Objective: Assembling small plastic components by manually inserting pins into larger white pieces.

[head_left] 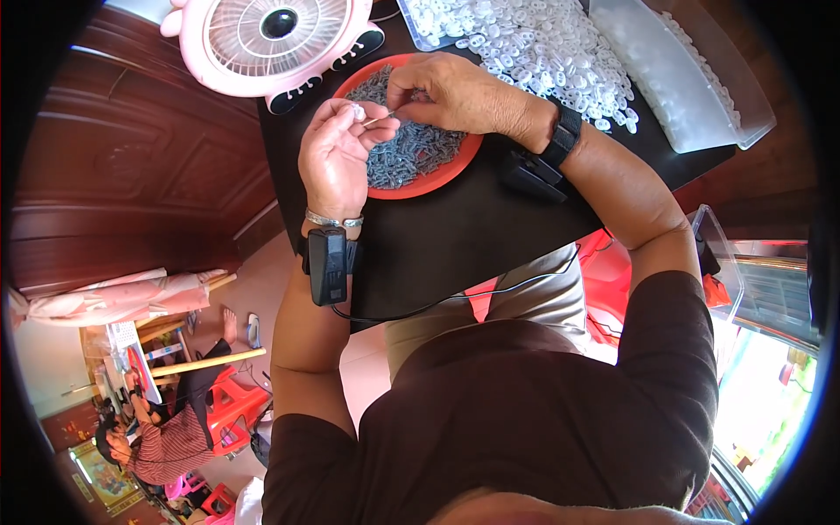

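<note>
Two hands work above a red tray [455, 166] of small grey metal parts [411, 153].
Left hand [337, 157] fingers pinch a white piece [358, 112]; right hand [455, 92] fingers pinch a thin metal part [382, 118].

Table [455, 236]: before the seated person, over the lap.
Dish [437, 179]: on the table, a heap of small metal parts [411, 153] in it.
Left hand [337, 162]: above the dish's left rim.
Right hand [455, 92]: over the dish's far side.
Fan [271, 39]: behind the dish, to its left.
Plastic rings [534, 44]: behind the dish, to its right.
Tray [678, 79]: right of the rings.
</note>
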### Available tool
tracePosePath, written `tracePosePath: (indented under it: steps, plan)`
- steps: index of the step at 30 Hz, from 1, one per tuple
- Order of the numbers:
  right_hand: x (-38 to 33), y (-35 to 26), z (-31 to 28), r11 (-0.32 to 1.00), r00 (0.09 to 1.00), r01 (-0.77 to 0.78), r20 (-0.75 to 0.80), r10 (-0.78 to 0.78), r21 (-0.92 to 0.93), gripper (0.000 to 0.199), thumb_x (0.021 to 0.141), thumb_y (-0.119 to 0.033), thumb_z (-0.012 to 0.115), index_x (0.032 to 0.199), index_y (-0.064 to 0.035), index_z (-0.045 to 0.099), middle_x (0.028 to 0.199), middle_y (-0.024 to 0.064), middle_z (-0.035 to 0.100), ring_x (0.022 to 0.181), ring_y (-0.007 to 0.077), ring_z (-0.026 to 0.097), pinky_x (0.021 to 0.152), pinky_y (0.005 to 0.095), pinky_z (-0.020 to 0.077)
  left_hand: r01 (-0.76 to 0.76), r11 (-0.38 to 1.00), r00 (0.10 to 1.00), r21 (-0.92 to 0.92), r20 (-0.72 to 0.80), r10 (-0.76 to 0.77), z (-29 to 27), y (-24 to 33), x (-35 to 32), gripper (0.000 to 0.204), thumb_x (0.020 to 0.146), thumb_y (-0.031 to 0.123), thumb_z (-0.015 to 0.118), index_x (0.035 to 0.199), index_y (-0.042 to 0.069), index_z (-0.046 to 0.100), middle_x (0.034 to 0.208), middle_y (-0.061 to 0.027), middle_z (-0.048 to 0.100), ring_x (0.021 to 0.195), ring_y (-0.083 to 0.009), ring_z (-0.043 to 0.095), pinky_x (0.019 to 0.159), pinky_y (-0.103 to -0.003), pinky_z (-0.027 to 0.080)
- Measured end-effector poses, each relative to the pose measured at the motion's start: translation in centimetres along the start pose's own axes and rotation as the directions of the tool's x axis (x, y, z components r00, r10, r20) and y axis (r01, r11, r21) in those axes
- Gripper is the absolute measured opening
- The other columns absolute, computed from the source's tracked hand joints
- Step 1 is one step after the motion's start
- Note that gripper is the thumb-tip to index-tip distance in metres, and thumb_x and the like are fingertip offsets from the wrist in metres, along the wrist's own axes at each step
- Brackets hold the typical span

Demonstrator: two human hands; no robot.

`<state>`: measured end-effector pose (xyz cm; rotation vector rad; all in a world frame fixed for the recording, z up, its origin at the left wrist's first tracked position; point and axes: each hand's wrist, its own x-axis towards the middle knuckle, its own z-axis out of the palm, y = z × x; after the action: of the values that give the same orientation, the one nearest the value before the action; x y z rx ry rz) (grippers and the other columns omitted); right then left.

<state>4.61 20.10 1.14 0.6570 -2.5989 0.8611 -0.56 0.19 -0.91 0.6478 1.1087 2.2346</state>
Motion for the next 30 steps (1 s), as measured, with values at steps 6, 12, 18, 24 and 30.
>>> tracePosePath:
  steps: [6, 12, 18, 24, 30]
  plan:
    - [-0.2, 2.0, 0.3, 0.924, 0.993, -0.119, 0.045, 0.111, 0.363, 0.022, 0.078, -0.015, 0.066, 0.097, -0.0033, 0.063, 0.085, 0.0089, 0.066, 0.079, 0.0189, 0.064, 0.074, 0.0302, 0.0490, -0.007, 0.996, 0.996, -0.091, -0.089, -0.001, -0.7, 0.4, 0.2, 0.016, 0.090, 0.012, 0.044, 0.089, -0.001, 0.054, 0.088, -0.0194, 0.063, 0.079, -0.0318, 0.064, 0.075, -0.037, 0.052]
    - [-0.1, 0.9, 0.4, 0.937, 0.995, -0.095, 0.041, 0.086, 0.337, 0.020, 0.079, -0.017, 0.065, 0.094, -0.0032, 0.064, 0.083, 0.0086, 0.066, 0.078, 0.0186, 0.063, 0.074, 0.0298, 0.0488, 0.007, 0.993, 0.998, -0.114, -0.061, -0.014, -0.9, 0.4, 0.1, 0.016, 0.090, 0.012, 0.045, 0.090, -0.001, 0.054, 0.090, -0.0202, 0.063, 0.079, -0.0317, 0.064, 0.075, -0.037, 0.052]
    - [-0.2, 0.6, -0.2, 0.962, 0.985, -0.173, 0.052, 0.166, 0.211, 0.014, 0.082, -0.015, 0.064, 0.091, -0.0035, 0.064, 0.079, 0.0070, 0.065, 0.074, 0.0161, 0.063, 0.070, 0.0288, 0.0485, -0.069, 0.990, 0.982, 0.120, -0.165, 0.089, 0.6, 1.0, 0.0, 0.014, 0.089, 0.012, 0.046, 0.088, 0.001, 0.054, 0.098, -0.0202, 0.063, 0.080, -0.0287, 0.065, 0.069, -0.034, 0.054]
    - [-0.5, 1.6, -0.8, 0.982, 0.995, -0.090, -0.066, 0.080, -0.165, 0.018, 0.077, -0.019, 0.067, 0.088, -0.0054, 0.066, 0.085, 0.0101, 0.064, 0.076, 0.0256, 0.062, 0.068, 0.0331, 0.0491, -0.029, 0.970, 0.951, 0.241, -0.291, 0.101, -0.2, 1.6, -0.1, 0.013, 0.087, 0.018, 0.050, 0.085, 0.006, 0.051, 0.076, -0.0082, 0.060, 0.058, -0.0154, 0.055, 0.050, -0.026, 0.042]
    - [-0.8, 0.1, 0.2, 0.995, 0.981, 0.074, 0.185, -0.059, -0.074, 0.020, 0.072, -0.016, 0.071, 0.087, -0.0045, 0.064, 0.084, 0.0083, 0.060, 0.089, 0.0279, 0.056, 0.078, 0.0372, 0.0461, 0.065, 0.949, 0.970, 0.308, -0.241, 0.011, 0.5, 1.2, -0.3, 0.016, 0.090, 0.020, 0.048, 0.090, 0.005, 0.051, 0.074, -0.0072, 0.056, 0.059, -0.0145, 0.052, 0.051, -0.024, 0.038]
